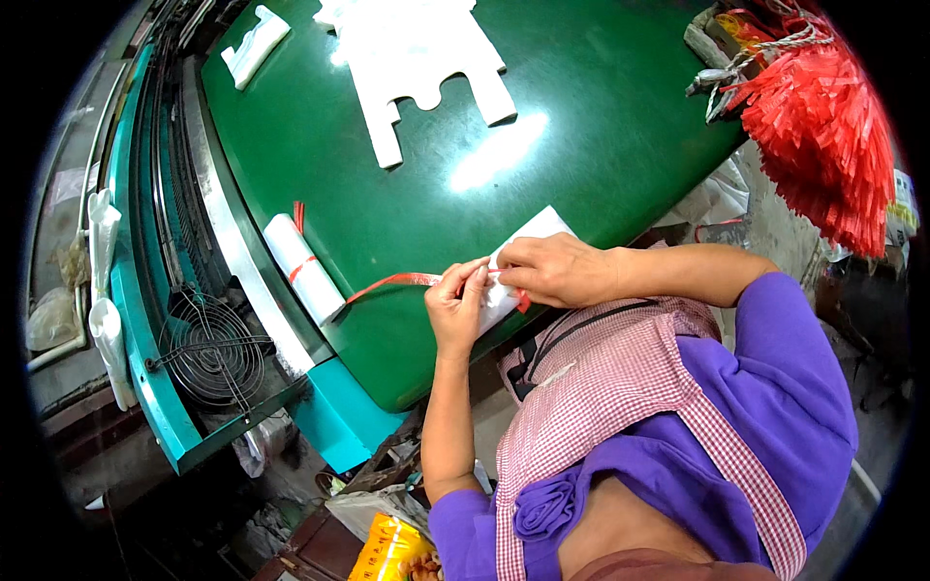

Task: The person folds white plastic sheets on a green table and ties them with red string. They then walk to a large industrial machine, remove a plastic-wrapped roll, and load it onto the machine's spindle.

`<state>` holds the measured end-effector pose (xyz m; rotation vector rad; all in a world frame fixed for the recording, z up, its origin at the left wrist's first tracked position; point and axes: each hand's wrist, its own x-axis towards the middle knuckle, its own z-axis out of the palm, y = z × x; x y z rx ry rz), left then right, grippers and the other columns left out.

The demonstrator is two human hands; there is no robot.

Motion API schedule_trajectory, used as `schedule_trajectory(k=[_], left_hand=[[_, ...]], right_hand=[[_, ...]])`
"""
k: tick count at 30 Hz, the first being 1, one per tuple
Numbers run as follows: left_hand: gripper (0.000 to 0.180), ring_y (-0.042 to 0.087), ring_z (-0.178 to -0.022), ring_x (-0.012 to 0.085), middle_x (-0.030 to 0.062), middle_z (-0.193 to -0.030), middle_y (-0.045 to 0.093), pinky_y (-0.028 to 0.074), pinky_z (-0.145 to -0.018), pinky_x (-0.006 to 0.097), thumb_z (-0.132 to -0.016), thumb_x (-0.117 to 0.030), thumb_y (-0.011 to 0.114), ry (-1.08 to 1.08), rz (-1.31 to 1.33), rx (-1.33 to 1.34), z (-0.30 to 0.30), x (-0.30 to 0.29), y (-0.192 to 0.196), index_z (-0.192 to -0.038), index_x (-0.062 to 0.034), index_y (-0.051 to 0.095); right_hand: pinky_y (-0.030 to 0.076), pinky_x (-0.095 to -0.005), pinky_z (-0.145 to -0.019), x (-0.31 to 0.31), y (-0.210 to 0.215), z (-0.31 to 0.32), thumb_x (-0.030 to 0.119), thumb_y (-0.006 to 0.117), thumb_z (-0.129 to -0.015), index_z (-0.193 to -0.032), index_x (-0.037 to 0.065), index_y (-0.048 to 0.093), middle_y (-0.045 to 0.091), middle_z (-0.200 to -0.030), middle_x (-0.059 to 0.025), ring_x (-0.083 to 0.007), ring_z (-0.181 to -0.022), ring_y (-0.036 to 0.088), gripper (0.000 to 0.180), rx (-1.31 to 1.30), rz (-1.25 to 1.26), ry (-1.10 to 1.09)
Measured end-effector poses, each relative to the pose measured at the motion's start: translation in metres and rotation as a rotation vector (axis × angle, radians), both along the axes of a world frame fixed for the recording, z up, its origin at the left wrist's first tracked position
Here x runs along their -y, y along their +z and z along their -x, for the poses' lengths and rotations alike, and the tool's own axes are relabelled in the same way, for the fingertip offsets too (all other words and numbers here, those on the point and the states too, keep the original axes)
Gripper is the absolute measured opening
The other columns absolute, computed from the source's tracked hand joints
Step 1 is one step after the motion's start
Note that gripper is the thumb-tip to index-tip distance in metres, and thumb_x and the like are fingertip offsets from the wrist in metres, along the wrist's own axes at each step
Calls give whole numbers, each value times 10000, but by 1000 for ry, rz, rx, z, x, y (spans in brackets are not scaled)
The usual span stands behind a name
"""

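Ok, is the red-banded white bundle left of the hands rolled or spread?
Rolled: the white bundle forms a tube, red strip crossing it.

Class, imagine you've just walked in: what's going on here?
A person is working with both hands on a white roll at the near edge of a green table. The left hand pinches a red strip beside it, while the right hand bends over the roll; what its fingertips grip is hidden. To the left lies another white roll with a red band around it. White plastic bags lie flat farther back.
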<state>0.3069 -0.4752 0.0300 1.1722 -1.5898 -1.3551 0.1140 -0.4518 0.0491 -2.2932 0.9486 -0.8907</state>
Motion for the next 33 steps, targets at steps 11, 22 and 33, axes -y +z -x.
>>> schedule_trajectory(k=[11,22,33], left_hand=[[117,547,-650,159,58,-740,566,439,-556,269,-736,-43,658,-63,519,234,4,-13,-1,-722,-14,545],[135,558,-624,236,115,-719,560,441,-566,319,-785,-75,606,143,330,445,-50,36,9,-699,5,540],[345,374,-1187,367,168,-1304,388,314,-968,450,-788,-178,621,415,867,643,-94,32,32,-1109,-66,562]], right_hand=[[434,-239,-465,39,-5,-3,-10,429,-757,-1004,-36,589,603,-781,-65,-101,-577,532,296,510,-1058,6],[470,-385,-621,-2,19,-12,137,604,-682,-718,26,529,544,-880,-142,-274,-824,559,138,-96,21,309],[490,-414,-719,131,17,-88,300,615,-807,-1224,51,437,597,-1007,-201,-344,-906,597,518,124,-303,19]])
